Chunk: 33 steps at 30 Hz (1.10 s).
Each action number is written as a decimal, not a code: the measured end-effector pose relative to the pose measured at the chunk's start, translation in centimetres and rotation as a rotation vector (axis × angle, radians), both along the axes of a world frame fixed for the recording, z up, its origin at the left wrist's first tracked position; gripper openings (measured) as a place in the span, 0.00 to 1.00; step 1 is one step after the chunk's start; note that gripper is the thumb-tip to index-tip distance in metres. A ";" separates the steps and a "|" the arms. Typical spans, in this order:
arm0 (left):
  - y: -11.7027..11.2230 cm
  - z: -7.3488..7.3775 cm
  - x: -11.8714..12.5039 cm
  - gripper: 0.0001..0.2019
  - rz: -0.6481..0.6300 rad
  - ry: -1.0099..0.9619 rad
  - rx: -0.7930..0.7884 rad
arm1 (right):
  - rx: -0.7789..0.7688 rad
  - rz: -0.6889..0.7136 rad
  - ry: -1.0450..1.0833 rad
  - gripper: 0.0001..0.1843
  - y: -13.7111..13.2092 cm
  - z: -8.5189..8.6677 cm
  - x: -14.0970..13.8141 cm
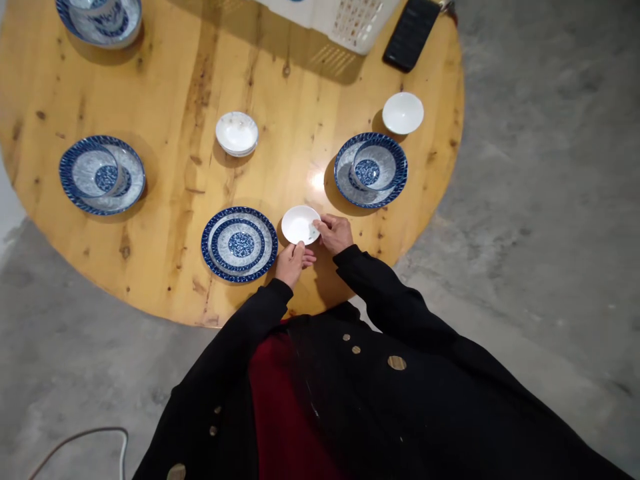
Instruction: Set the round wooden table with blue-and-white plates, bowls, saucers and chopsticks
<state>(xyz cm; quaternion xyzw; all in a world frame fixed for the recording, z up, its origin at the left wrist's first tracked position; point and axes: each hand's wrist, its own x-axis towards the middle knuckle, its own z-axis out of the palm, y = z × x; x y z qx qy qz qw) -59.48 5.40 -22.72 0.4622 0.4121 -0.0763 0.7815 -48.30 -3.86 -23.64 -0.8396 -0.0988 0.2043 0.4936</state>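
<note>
A small white saucer [299,223] rests on the round wooden table [165,267] near its front edge. My left hand [294,261] touches the saucer's near rim with its fingers together. My right hand [334,233] pinches the saucer's right rim. Just left of the saucer lies a blue-patterned plate [239,244] with nothing on it.
Blue plates with bowls on them sit at the left [102,175], right [371,169] and far left corner [100,20]. A stack of small white saucers [237,133] and a single white saucer [403,112] lie further back. A white basket [350,23] and a black phone [411,33] are at the far edge.
</note>
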 end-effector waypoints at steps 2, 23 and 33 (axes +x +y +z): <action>-0.2 -0.1 0.4 0.18 0.018 0.016 -0.009 | 0.013 0.004 0.023 0.15 0.0 0.0 0.2; -0.8 -0.3 -0.1 0.18 0.054 0.039 -0.038 | 0.046 0.066 0.064 0.14 -1.0 0.4 0.2; -0.6 -0.1 -0.2 0.19 0.054 0.029 -0.054 | 0.080 0.062 0.099 0.17 -1.1 0.4 0.0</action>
